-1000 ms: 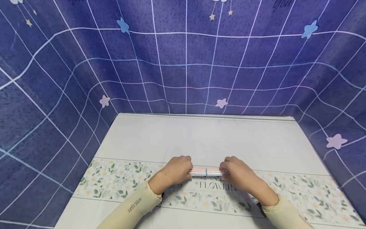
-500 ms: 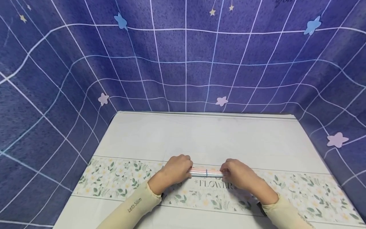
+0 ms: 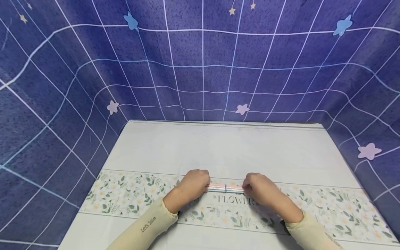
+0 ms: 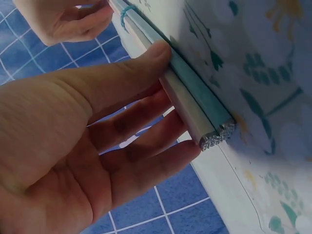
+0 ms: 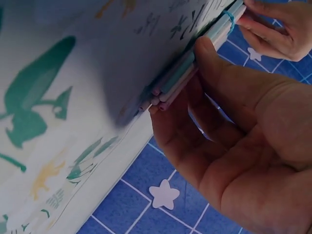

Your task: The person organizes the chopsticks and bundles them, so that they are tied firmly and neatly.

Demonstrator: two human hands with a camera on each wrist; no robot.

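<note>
A bundle of thin pastel sticks (image 3: 225, 188), pink, white and teal, lies crosswise above the flowered band of the table. Around its middle runs a blue tie (image 3: 225, 188). My left hand (image 3: 194, 184) holds the bundle's left end, thumb on one side and fingers on the other; in the left wrist view the left hand (image 4: 92, 122) leaves the silvery, rough-looking stick ends (image 4: 217, 136) showing. At the right end my right hand (image 3: 260, 189) pinches the bundle, and the right wrist view shows round pinkish stick ends (image 5: 158, 100) beyond the right hand (image 5: 243, 131).
The white table (image 3: 225, 146) carries a printed strip of flowers and leaves with the word FLOWER (image 3: 235, 200). A dark blue curtain (image 3: 203, 69) with grid lines and stars stands behind it and at both sides.
The head view has tilted down slightly. Both hands keep hold of the bundle's ends; the right hand has shifted a little, and more teal shows along the bundle's near edge.
</note>
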